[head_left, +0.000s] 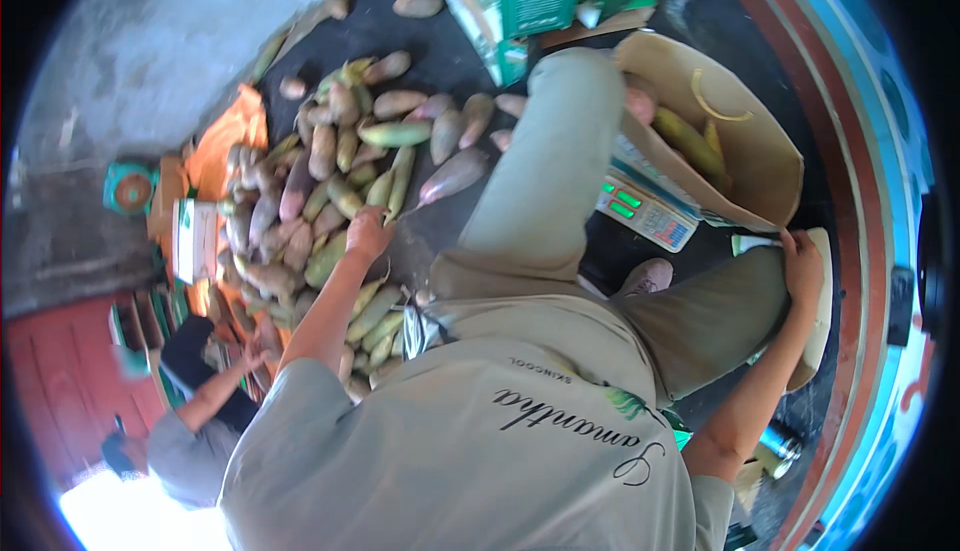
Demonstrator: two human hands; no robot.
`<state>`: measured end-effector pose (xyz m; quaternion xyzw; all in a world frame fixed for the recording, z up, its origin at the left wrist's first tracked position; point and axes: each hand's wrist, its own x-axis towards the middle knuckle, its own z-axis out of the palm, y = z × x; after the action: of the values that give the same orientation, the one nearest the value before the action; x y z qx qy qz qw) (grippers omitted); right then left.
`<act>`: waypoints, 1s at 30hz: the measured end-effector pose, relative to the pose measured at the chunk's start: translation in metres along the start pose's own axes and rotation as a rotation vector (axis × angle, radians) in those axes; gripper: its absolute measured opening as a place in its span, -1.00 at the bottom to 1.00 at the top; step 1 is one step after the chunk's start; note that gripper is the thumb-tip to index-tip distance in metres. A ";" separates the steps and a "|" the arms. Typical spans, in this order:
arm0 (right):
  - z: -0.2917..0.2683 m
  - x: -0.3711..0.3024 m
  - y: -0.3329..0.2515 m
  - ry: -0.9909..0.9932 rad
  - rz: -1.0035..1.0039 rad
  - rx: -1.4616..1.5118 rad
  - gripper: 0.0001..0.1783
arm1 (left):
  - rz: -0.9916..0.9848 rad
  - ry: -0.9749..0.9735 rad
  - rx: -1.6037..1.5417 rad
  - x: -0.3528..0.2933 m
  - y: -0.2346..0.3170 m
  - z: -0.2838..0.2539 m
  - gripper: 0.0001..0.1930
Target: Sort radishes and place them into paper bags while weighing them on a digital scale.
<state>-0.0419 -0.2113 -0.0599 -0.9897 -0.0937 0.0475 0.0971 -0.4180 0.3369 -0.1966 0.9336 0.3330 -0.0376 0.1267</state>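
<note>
A: Left hand [368, 236]: how is it held?

B: With the fingers partly bent, pointed at a green vegetable [401, 179] just ahead. Whether anything is gripped cannot be told; the fingertips are hard to make out.

A: And where is the pile [296, 189] found?

B: It is spread ahead of that hand, to its left and behind it.

A: How is the right hand [802, 269] placed?

B: It is set at the edge of a pale panel [822, 321], fingers bent; how firmly that edge is held cannot be told.

A: What is seen near it?

B: A bag [765, 136] is stood ahead and to its left, with vegetables [690, 146] inside. A lit scale [645, 216] is placed farther left, beside the bag.

A: Anything else?

B: Behind the left hand, to its left, a co-worker's hand [258, 353] is seen.
</note>
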 end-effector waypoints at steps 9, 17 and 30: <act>0.004 0.017 0.017 -0.056 -0.092 0.014 -0.57 | -0.647 -0.732 0.084 -0.170 -0.100 0.098 -0.41; 0.004 0.032 0.015 -0.112 -0.086 -0.066 -0.52 | -0.636 -0.878 0.031 -0.227 -0.098 0.134 -0.23; 0.029 0.050 0.006 -0.154 -0.130 -0.079 -0.55 | -0.620 -0.622 -0.019 -0.184 -0.069 0.127 -0.44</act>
<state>0.0051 -0.2022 -0.0931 -0.9780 -0.1669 0.1132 0.0534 -0.6025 0.2427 -0.3057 0.7325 0.5439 -0.3501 0.2122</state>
